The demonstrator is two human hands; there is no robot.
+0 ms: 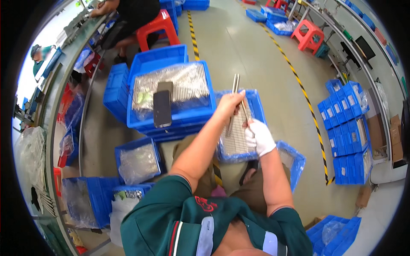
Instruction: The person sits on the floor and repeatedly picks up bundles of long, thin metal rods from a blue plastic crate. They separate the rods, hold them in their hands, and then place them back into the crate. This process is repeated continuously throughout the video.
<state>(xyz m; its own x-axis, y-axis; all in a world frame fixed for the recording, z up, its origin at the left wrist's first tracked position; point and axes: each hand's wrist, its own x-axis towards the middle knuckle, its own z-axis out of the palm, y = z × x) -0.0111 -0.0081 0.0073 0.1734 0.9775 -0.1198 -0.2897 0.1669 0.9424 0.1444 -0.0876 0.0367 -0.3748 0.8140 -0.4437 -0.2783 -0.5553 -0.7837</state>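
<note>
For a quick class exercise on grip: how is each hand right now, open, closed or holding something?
Left hand: closed, holding slim metal rods.
Right hand, gloved: closed, pinching a thin rod near its lower end.

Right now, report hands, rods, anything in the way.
Left hand, bare: gripping rods. Right hand, gloved: pinching one rod. Rods above blue bin. Phone off left.

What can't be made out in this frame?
Head view: exact count of rods in the left hand; the hand covers their middles.
Head view: whether the gloved right hand pinches a rod; the contact is too small.
Head view: what lies directly under the phone; the phone covers it.
Head view: head of the person on the red stool; cut off by top edge.
</note>
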